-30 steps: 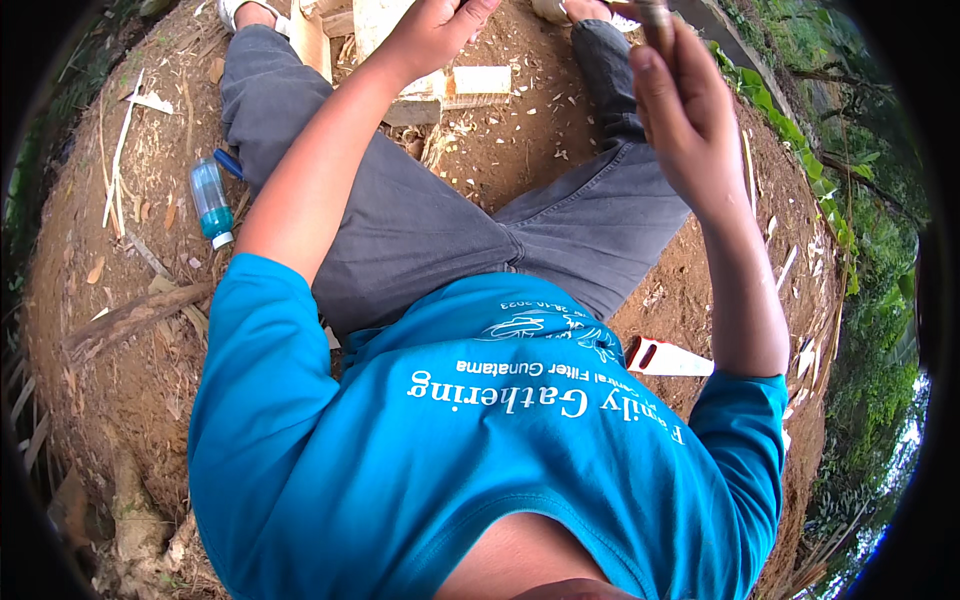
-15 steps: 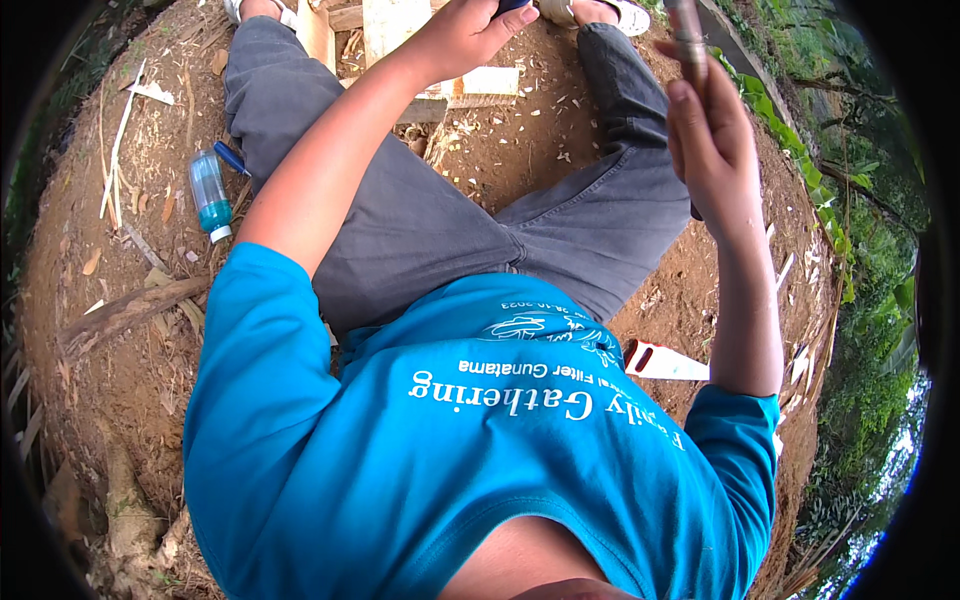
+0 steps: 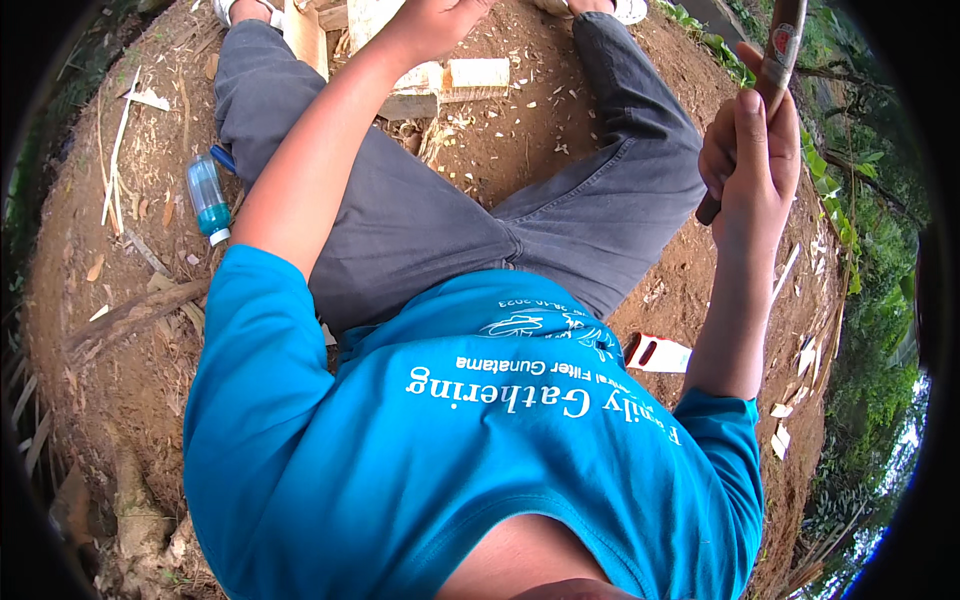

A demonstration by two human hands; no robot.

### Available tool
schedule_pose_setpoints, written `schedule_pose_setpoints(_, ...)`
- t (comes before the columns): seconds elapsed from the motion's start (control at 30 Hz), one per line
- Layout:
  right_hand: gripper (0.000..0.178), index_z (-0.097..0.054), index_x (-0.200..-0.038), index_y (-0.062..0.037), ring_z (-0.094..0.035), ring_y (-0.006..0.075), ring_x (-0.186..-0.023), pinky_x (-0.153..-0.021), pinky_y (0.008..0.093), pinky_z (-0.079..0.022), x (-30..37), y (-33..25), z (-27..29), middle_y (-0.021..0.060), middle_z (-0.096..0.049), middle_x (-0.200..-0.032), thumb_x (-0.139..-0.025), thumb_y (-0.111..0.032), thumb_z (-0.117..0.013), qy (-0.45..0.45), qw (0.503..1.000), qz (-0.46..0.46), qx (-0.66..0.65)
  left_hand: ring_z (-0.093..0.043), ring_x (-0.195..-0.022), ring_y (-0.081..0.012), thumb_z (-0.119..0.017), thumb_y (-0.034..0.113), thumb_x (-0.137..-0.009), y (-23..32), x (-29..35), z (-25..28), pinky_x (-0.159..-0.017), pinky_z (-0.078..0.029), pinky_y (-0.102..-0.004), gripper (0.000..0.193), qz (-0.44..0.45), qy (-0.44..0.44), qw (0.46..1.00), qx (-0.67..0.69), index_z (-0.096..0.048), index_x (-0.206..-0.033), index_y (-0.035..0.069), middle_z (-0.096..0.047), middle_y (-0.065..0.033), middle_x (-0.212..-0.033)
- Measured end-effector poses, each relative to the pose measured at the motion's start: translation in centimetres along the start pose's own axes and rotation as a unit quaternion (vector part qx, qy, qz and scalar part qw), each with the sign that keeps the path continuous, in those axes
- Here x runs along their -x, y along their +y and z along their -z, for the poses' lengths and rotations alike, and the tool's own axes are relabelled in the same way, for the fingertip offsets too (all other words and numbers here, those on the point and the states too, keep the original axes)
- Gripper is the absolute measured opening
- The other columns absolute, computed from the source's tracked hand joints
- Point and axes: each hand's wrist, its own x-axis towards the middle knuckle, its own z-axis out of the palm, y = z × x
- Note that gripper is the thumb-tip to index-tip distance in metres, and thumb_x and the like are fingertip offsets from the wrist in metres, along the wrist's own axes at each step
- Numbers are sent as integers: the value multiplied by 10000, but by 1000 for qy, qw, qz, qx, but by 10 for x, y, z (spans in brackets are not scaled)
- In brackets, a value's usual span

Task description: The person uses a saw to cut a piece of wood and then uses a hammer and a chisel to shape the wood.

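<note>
Brown handle [image 3: 783, 50], long axis slanting forward-right: my right hand [image 3: 750, 160] wrapped around it, well right of the timber block [image 3: 480, 74] on the ground [image 3: 655, 290]. My left hand [image 3: 430, 28], nearer that block: hold cut off, cannot tell.

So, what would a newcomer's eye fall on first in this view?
First, the bright blue T-shirt, which fills the lower middle. Then the right hand at upper right, closed around a brown tool handle whose upper end is cut off by the frame. At left, a clear-and-teal bottle lies on the soil.
</note>
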Motion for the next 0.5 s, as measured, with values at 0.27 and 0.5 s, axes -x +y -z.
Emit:
schedule_pose_setpoints(0.27,402,-499,-1454,5,-290,-7,-513,-440,173,-235,-5,-13,-12,-73,-405,-701,-1115,-210,-480,-30,999,12,31,-488,-675,-71,-541,345,-1084,3,8,0,-618,-438,-244,248,-41,16,998,41,-478,-1093,106,-495,23,-812)
schedule_pose_setpoints(0.5,427,-514,-1470,-41,-312,-8,-503,-469,186,-214,-10,-6,-17,-94,-428,-663,-1107,-265,-518,-108,992,3,70,-475,-673,-73,-541,340,-1081,2,7,2,-621,-429,-244,239,-57,11,997,45,-483,-1077,108,-488,26,-805)
